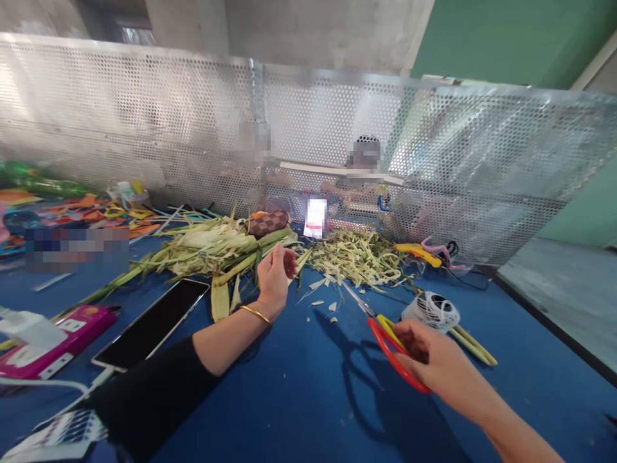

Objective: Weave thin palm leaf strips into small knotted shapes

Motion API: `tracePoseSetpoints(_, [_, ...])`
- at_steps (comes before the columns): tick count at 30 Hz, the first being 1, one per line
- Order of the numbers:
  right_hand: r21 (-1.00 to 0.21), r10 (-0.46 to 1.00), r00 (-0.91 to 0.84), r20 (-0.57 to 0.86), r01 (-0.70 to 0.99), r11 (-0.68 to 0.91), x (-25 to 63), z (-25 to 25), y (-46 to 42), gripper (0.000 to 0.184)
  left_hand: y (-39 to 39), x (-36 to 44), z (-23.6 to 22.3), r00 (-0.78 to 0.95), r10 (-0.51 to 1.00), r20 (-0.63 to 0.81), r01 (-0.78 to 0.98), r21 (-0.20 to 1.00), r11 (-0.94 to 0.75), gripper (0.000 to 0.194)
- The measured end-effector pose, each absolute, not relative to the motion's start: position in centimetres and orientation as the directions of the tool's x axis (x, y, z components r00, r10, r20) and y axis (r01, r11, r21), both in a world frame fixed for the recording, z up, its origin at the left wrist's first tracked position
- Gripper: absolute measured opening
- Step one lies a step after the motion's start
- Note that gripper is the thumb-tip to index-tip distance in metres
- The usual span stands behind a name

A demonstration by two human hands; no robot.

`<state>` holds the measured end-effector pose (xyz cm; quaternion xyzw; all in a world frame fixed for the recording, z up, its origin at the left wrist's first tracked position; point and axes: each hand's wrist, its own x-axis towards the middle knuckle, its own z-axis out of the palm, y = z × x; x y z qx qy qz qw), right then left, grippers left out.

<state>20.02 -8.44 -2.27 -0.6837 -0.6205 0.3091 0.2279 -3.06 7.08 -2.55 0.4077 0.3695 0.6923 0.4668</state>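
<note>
Black sleeve (154, 392) nearest, low at ten o'clock (twelve = straight ahead of wearer). Beyond its left side, power strip (81, 344) and dark-screened phone (154, 325), both toward ten; these crowd that forearm's outer side. Long husks (207, 251) heaped at eleven.

Left hand (276, 276) just short of twelve, at the heap's near right edge: wrist raised, thumb up, fingers curled inward. Cannot tell whether they grip a strip. Open blue table (299, 399) runs between the forearms, with shadow across it. Perforated panel (144, 116) bounds the far side; shreds (366, 254) piled before it, between twelve and one.

Scissors (380, 337) off the table at half past one, tips toward the shreds. Right hand (434, 354) at two, fingers and thumb closed around the handles, forearm slanting in from low right. String ball (434, 312) just beyond the knuckles. Table's dark right edge (556, 328) at two, well clear of the hand.
</note>
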Motion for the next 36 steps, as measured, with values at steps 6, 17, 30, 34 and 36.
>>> tracePoseSetpoints(6, [-0.826,0.826,-0.335,-0.454,0.506,-0.248,18.7,-1.6,-8.8,0.023,7.8,-4.4,-0.6,-0.302,0.926,0.228,-0.393,0.855,-0.339,0.051])
tracePoseSetpoints(17, [-0.893,0.964,0.097,-0.246,0.364,-0.264,19.3,-2.1,-4.6,0.038,6.8,-4.8,1.8,-0.250,0.940,0.233,-0.444,0.835,-0.325,0.045])
tracePoseSetpoints(30, [-0.838,0.959,0.159,-0.234,0.467,-0.283,17.3,-3.2,-3.3,0.019,-6.3,-2.5,2.8,0.988,0.145,-0.044,0.128,0.755,-0.643,0.079])
tracePoseSetpoints(34, [-0.862,0.969,0.048,-0.243,0.448,-0.239,18.7,-2.2,-5.5,0.025,-5.2,-4.5,5.1,0.975,0.210,0.072,0.124,0.606,-0.785,0.054])
tracePoseSetpoints(36, [-0.861,0.938,-0.143,-0.315,0.459,-0.219,19.3,-1.3,-7.4,0.024,-4.5,-5.8,6.3,0.978,0.184,0.101,0.106,0.522,-0.847,0.039])
